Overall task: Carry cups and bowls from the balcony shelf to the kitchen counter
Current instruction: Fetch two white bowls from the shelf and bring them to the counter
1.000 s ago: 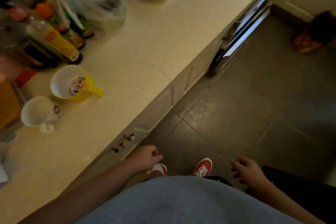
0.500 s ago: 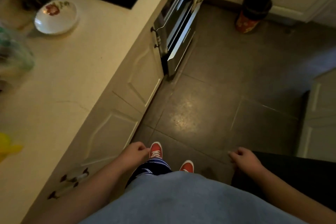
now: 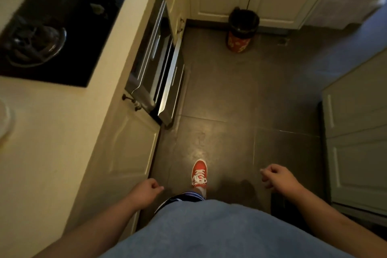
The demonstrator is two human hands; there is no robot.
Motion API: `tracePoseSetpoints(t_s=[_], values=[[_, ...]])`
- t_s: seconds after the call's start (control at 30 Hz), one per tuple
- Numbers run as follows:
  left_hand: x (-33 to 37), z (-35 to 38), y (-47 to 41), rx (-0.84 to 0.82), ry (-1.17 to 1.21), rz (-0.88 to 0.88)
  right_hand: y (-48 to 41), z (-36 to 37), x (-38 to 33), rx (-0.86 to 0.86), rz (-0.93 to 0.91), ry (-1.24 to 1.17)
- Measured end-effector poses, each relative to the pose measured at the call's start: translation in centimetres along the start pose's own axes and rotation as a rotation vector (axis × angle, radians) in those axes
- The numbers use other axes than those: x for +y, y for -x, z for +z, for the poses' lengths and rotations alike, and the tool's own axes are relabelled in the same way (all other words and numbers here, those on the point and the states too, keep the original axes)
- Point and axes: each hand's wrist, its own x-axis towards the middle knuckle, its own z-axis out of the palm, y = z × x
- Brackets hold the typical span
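Bin (image 3: 243, 29) ahead, counter (image 3: 52, 132) alongside left.

We find no readable text, label, brand, number or sign in this view. The one candidate is the waste bin (image 3: 240, 35) on the floor, whose red lower band carries pale yellow markings; we cannot tell whether these are letters or ornament, being too small and blurred. The shoe (image 3: 199, 174) nearer us than the bin shows white lacing only, no legible mark.
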Motion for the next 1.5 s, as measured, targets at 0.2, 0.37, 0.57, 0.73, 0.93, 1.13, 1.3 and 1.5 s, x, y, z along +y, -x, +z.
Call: tracePoseSetpoints(t_s=[0.2,0.37,0.57,0.73,0.93,1.13,1.3,1.5], values=[[11.3,-7.3,-6.2,-0.037,-0.069,0.133,-1.0,-4.7,1.0,0.13,0.164,-0.1],[22.9,-9.6,-10.0,-0.063,-0.013,0.225,-2.3,-8.2,3.0,0.166,0.294,-0.19],[35.7,-9.0,-13.5,-0.171,-0.039,0.311,-7.6,-13.6,3.9,0.126,0.424,-0.269],[42.0,-10.5,-15.8,-0.147,-0.15,0.256,-12.9,-19.9,0.9,0.133,0.385,-0.234],[45.2,-14.4,-18.1,-0.105,-0.135,0.166,-19.9,-28.2,-6.5,0.125,0.282,-0.168],[48.7,-17.6,-23.1,-0.084,-0.104,0.074,-27.8,-34.5,-15.8,0.124,0.189,-0.209],[54.6,-22.0,-29.8,-0.1,-0.156,0.097,-31.7,-39.2,-23.2,0.142,0.159,-0.235],[65.7,-27.6,-35.0,-0.147,-0.299,0.166,-32.6,-45.0,-26.5,0.206,0.209,-0.283]])
